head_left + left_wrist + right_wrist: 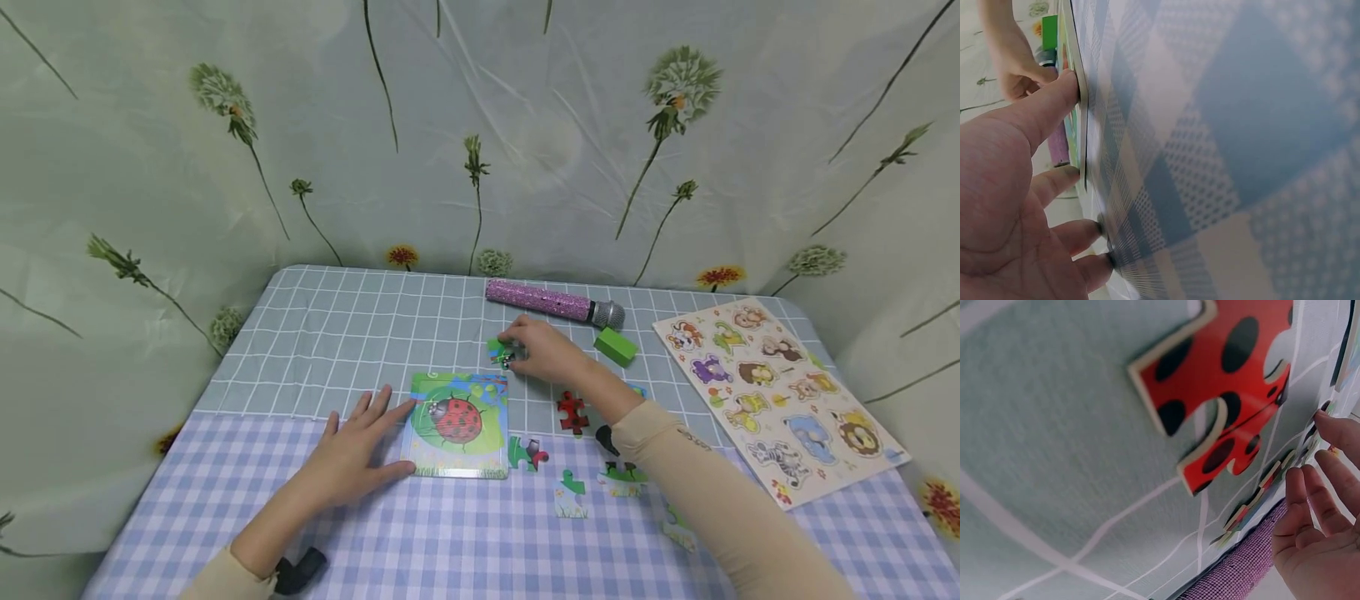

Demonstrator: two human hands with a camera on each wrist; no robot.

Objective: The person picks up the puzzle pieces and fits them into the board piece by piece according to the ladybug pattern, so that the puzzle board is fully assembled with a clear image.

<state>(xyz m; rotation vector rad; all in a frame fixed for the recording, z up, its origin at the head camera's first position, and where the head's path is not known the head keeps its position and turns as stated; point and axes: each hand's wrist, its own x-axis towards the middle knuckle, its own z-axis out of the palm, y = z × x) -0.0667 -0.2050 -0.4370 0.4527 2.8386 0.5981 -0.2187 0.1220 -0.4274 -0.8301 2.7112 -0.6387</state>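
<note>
A ladybug puzzle board [457,425] lies on the cloth, its picture facing up. My left hand [352,454] is spread beside it, with thumb and forefinger touching its left edge; in the left wrist view the thumb [1054,103] rests against the board's rim [1083,125]. Beyond the board, my right hand [551,350] pinches a green-and-blue puzzle piece [496,350] at its right side, close to the table. In the right wrist view the right hand [1319,512] has bent fingers, and its grip is partly hidden. A red, black-spotted puzzle piece [1229,381] lies nearby.
Several loose pieces, among them a grass-edged piece [572,497] and a green-and-red piece [528,452], lie right of the board. Farther back are a purple glittery microphone [540,300] and a green block [616,346]. An animal puzzle board [783,400] lies at the right.
</note>
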